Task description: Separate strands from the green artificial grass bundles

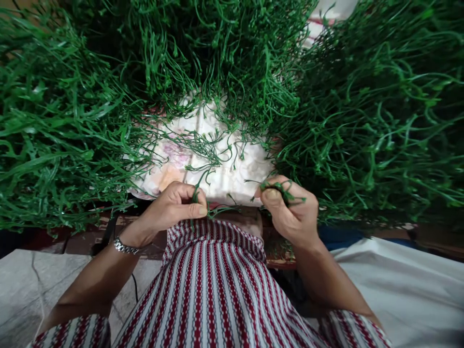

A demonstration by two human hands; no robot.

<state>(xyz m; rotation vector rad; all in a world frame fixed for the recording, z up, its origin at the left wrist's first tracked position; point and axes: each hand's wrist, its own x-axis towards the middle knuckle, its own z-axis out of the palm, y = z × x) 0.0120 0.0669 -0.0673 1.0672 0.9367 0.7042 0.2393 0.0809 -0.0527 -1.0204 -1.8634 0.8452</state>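
My left hand (174, 208) is closed in a pinch, thumb against forefinger, on a thin green stem (203, 182) that looks like plastic. The stem sticks up past the forefinger, and thin green strands trail to the right of the thumb. To the right, my right hand (299, 215) is wrapped around a small bunch of green stems (283, 189), their tips poking out around the thumb. Both hands are at the near edge of a white, stained work surface (232, 181). Loose green stems (206, 147) lie scattered on it just beyond my hands.
Large heaps of similar stems rise at the left (61, 125), the back (217, 43) and the right (384, 125). My lap, in a red-and-white striped garment (213, 290), is close below the surface. White cloth (398, 280) lies at the lower right.
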